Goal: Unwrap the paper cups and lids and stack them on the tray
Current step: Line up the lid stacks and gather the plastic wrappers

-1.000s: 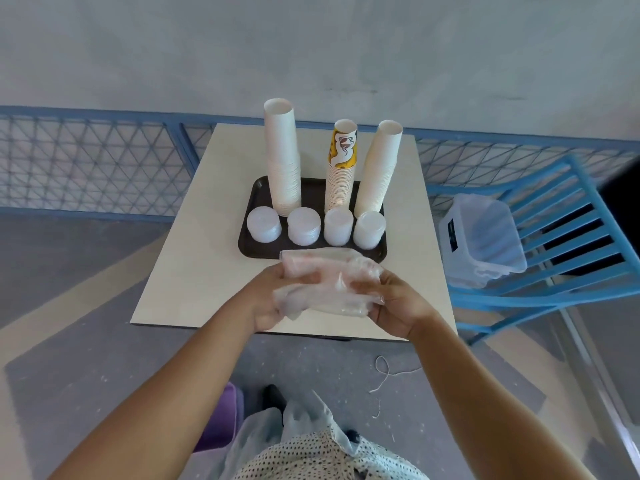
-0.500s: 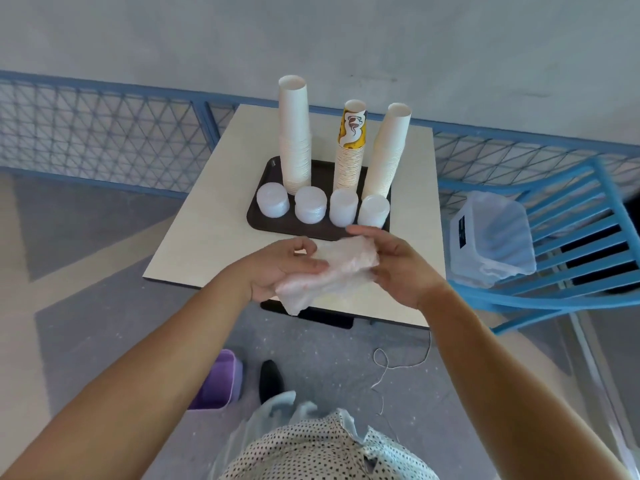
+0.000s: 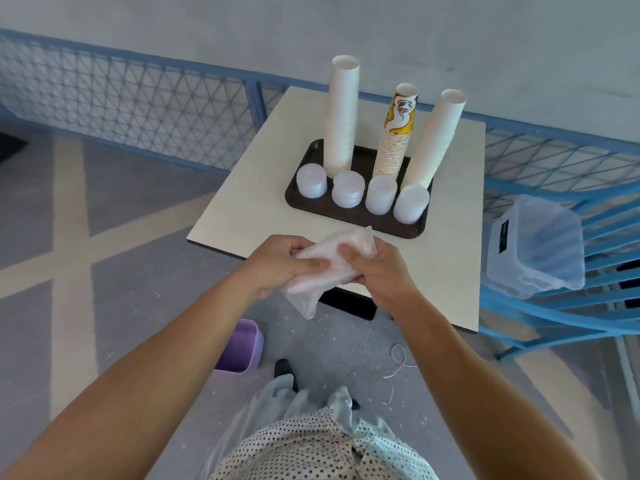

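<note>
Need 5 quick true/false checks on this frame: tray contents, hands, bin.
1. Three cup stacks stand on the tray. True.
2. The middle cup stack is all plain white. False: its top cup carries a yellow print.
3. The left hand and right hand both grip the plastic wrapper. True.
4. The lid stacks stand behind the cups. False: four lid stacks sit in front of them, nearer the person.
5. The clear bin sits on the table. False: it rests on the blue chair, to the right of the table.
</note>
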Demonstrator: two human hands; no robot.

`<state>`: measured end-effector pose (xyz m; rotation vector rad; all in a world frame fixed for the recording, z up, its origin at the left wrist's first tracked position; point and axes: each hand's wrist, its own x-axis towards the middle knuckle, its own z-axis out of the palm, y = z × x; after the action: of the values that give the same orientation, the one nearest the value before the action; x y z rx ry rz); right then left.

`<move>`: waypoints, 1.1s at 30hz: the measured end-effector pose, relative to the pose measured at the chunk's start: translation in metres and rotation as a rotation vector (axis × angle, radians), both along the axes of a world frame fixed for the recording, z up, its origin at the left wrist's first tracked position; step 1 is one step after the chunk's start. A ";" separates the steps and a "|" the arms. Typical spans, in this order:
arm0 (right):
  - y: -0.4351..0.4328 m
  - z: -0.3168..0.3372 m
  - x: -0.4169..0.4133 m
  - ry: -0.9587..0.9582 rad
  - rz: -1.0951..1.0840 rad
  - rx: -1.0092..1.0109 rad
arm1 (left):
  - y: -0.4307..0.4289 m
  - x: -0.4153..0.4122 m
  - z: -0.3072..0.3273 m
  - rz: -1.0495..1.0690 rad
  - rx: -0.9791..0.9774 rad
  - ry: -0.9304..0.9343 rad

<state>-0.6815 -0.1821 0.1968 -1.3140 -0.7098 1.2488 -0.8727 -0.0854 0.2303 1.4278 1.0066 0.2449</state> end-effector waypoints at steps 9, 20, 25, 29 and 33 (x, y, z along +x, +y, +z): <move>0.014 -0.007 -0.043 -0.110 0.055 -0.049 | -0.001 -0.062 -0.011 0.006 -0.147 0.080; 0.079 0.030 -0.138 -1.211 1.101 -0.228 | 0.030 -0.137 0.008 -0.372 0.420 0.569; 0.096 0.026 -0.201 -1.231 1.170 -0.263 | 0.044 -0.199 -0.004 -0.472 0.514 0.638; 0.103 0.019 -0.259 -1.207 1.197 -0.255 | 0.054 -0.257 -0.021 -0.476 0.450 0.616; 0.109 0.005 -0.304 -1.184 1.144 -0.265 | 0.064 -0.305 -0.033 -0.431 0.434 0.593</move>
<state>-0.9853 -0.0731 0.2018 -1.9254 -2.4438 1.3048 -1.1781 -0.0211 0.1973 2.1463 1.1192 -0.3173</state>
